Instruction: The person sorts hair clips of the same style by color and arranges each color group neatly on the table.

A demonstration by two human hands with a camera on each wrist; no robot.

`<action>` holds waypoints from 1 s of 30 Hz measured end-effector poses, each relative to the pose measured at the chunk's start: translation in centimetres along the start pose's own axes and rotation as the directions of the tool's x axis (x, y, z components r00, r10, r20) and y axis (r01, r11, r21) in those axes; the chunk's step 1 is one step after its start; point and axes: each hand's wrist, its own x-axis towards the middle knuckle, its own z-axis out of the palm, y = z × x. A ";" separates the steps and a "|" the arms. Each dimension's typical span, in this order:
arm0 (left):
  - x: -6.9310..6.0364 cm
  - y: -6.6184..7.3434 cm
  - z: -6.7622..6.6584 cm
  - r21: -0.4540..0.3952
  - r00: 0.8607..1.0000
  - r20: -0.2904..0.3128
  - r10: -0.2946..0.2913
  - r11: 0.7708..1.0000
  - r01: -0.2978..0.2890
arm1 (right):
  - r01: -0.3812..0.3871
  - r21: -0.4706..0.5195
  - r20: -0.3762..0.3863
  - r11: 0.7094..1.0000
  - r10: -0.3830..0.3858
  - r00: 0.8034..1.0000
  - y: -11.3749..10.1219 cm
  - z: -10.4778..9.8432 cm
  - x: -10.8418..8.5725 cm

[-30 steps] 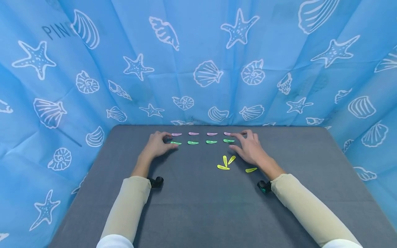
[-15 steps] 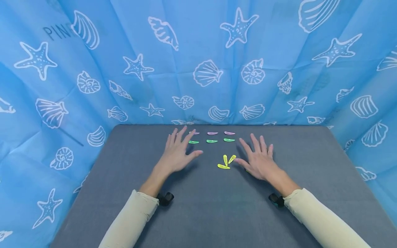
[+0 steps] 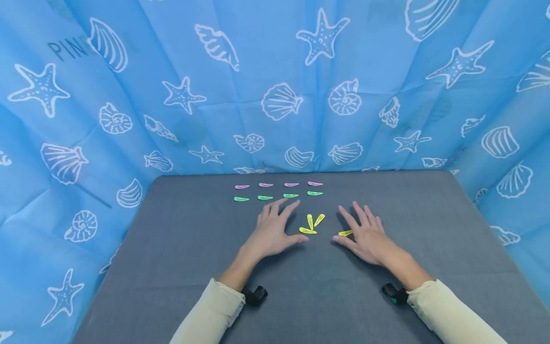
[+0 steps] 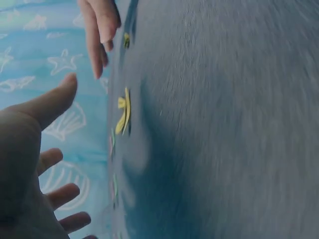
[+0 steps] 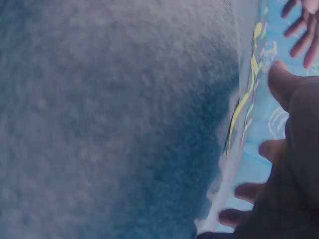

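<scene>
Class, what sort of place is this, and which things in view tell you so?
Probably a curtained-off tabletop workspace, likely indoors: a blue curtain printed with shells and starfish stands behind the grey table, where small hair clips lie grouped by colour.

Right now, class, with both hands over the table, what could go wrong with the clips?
Picking from the three bunched yellow clips could drag a neighbour. The left hand, close to the green clips, might nudge one from its row. The right hand could brush the lone yellow clip near it.
</scene>
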 end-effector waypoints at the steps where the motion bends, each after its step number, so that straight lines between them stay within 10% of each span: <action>1: 0.1 0.2 0.3 -0.015 1.000 0.004 -0.002 1.000 0.002 | -0.004 0.009 0.015 1.000 0.004 1.000 0.1 0.0 0.0; 16: 2.1 -0.4 2.0 -0.225 0.997 0.070 -0.038 0.973 0.053 | 0.072 0.205 0.003 0.976 -0.074 0.997 1.2 -0.6 -0.4; 30: 2.6 0.3 2.7 -0.187 0.993 0.031 -0.118 0.975 0.122 | 0.034 0.209 0.022 0.977 -0.039 0.999 1.1 -0.5 -0.3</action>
